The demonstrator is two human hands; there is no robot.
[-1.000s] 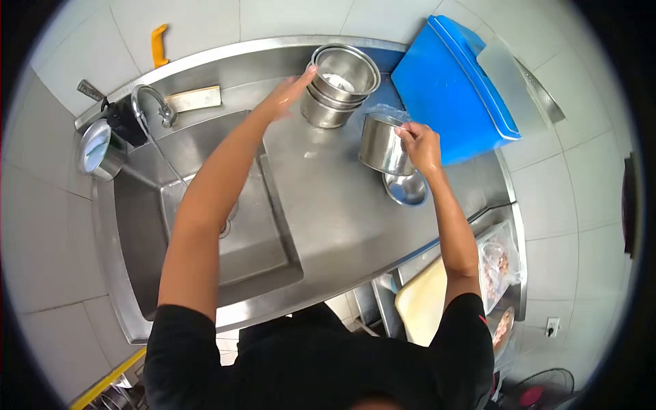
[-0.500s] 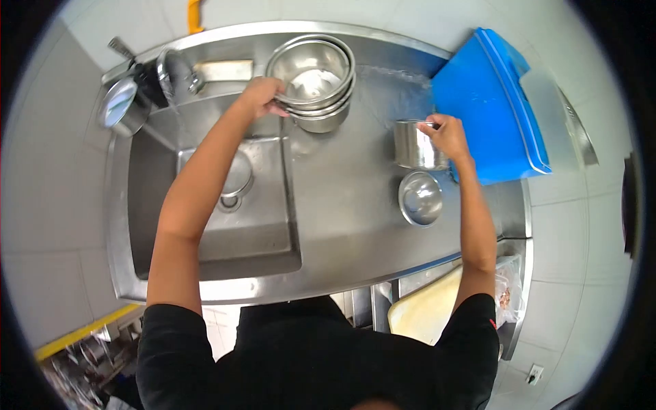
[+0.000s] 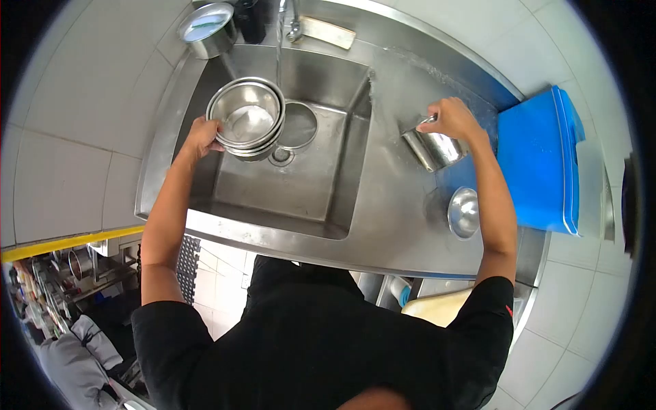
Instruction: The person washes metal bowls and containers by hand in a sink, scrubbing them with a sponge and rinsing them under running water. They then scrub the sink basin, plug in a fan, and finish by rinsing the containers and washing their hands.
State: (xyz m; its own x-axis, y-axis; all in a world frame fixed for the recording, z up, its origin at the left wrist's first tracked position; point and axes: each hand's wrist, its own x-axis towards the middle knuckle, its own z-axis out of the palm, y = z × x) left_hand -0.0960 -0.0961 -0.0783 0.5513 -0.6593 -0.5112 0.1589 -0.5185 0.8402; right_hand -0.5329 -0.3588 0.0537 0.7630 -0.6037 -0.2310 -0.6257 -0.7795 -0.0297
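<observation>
My left hand point(image 3: 203, 139) is closed on the rim of a stack of nested stainless-steel bowls point(image 3: 247, 123), holding it above the left part of the sink point(image 3: 280, 205). Over the counter to the right of the sink, my right hand point(image 3: 454, 120) grips the rim of a cylindrical steel container point(image 3: 436, 147), which is tilted. A small steel bowl point(image 3: 463, 213) rests on the counter just below that container, near my right forearm. Inside the sink lies a round, flat, grey disc point(image 3: 301, 126), partly hidden by the bowl stack. Behind the stack, a thin stream appears to fall from the tap point(image 3: 294, 29).
A blue bin point(image 3: 536, 160) stands at the counter's right end. In the back left corner sit a steel pot point(image 3: 207, 31) and a dark bottle-like object point(image 3: 250, 22). A pale block point(image 3: 328, 32) lies behind the sink. Below the counter is a cream board point(image 3: 437, 307).
The bowl stack has gone from the counter to above the sink in my left hand. My right hand has tipped the steel container. The camera view has also shifted.
</observation>
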